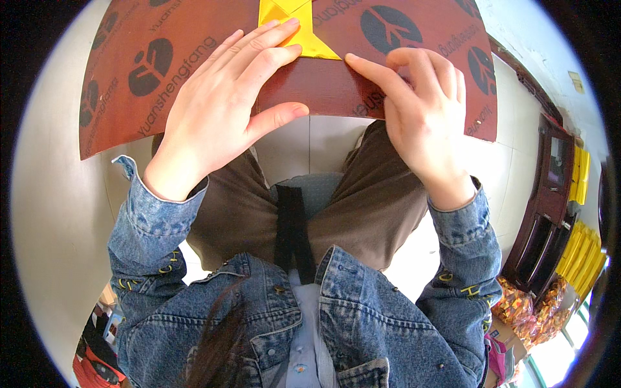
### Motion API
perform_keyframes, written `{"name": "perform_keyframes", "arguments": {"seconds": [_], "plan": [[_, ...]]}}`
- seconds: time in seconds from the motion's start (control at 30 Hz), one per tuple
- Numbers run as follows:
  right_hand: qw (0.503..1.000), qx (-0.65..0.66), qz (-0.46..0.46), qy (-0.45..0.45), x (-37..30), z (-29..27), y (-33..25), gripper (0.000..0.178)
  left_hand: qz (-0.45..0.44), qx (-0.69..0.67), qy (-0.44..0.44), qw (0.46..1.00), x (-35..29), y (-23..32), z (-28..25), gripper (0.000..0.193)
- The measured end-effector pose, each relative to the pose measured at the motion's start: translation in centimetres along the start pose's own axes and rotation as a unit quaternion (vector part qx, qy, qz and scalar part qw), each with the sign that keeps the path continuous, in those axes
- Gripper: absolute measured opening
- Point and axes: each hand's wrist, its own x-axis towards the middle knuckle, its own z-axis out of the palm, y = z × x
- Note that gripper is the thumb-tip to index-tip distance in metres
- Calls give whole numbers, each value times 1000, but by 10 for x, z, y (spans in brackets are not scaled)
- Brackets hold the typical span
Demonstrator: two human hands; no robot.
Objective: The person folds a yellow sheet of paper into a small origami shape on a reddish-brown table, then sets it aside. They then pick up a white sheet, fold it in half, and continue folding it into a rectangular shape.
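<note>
A shiny golden-yellow folded paper (315,44) lies on the reddish-brown board, its lower edge spreading to a point on the right. My left hand (226,97) rests palm down, fingers stretched over the paper's left side and thumb out to the side above the board. At the paper's right corner is the tip of my right hand's (424,97) extended index finger. The other fingers of that hand are bent and hold nothing visible; its thumb is hidden. Creases cross the upper part of the paper, which runs out of the picture at the top.
The brown board (194,39) carries dark round printed marks, and its near edge lies above my knees. To the right are a dark wooden cabinet (540,207), stacks of yellow folded pieces (585,258) and clear bags of orange-and-yellow pieces (540,313). Red and black items (97,362) sit at lower left.
</note>
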Motion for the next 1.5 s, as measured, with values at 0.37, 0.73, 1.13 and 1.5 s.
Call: {"name": "perform_keyframes", "arguments": {"seconds": [0.37, 0.73, 1.13, 1.5], "plan": [[994, 66, 85, -18, 7, -8, -12, 46, 4, 1, 14, 1000, 10, 8, -3, 60], [995, 86, 16, -46, 13, -6, -16, 42, 16, 5, 51, 999, 17, 14, -8, 55], [976, 165, 32, -142, 21, -13, -19, 50, -15, 233, -4, 972, -2, 29, -31, 50], [990, 110, 23, -90, 13, -14, -18, 48, -93, 194, 77, 974, -20, 26, -9, 51]]}}
